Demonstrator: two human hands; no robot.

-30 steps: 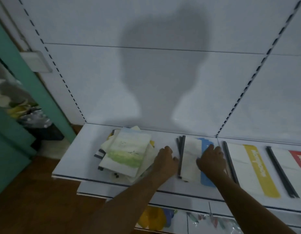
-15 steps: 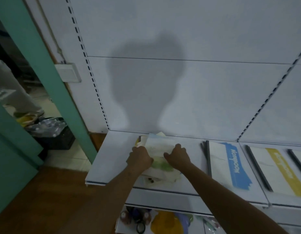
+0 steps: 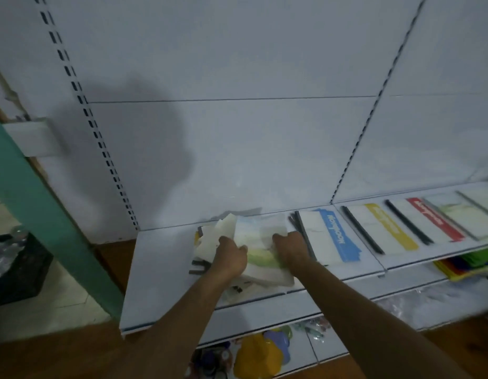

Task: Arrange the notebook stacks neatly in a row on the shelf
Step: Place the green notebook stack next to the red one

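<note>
White shelf [image 3: 161,269], left hand [image 3: 228,259] and right hand [image 3: 291,248] gripping messy notebook stack [image 3: 260,242]

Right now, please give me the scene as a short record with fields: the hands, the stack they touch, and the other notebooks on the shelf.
left hand: rests on the left part of the messy stack
right hand: rests on the stack's right edge
messy stack: uneven, notebooks fanned out, green landscape cover on top
blue notebook: flat, just right of the stack
yellow notebook: flat, further right
red notebook: flat, after the yellow
shelf: white, bare at its left
</note>
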